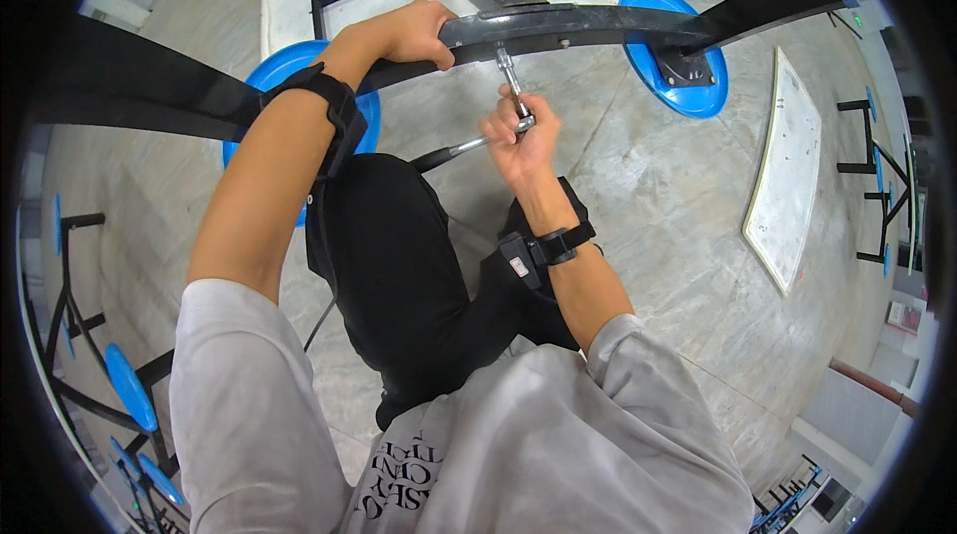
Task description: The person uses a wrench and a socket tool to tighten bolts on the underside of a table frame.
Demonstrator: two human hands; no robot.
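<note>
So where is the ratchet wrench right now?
In the head view, the ratchet wrench is in the right hand, just above the picture's middle; its handle points left toward the left knee, its socket end up at the black beam.

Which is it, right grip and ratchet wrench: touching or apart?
Touching. The head view shows the right grip closed around the ratchet wrench near its head.

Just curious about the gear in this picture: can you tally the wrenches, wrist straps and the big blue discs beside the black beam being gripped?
Wrench: 1
Wrist straps: 2
Big blue discs: 2
Total: 5
</note>
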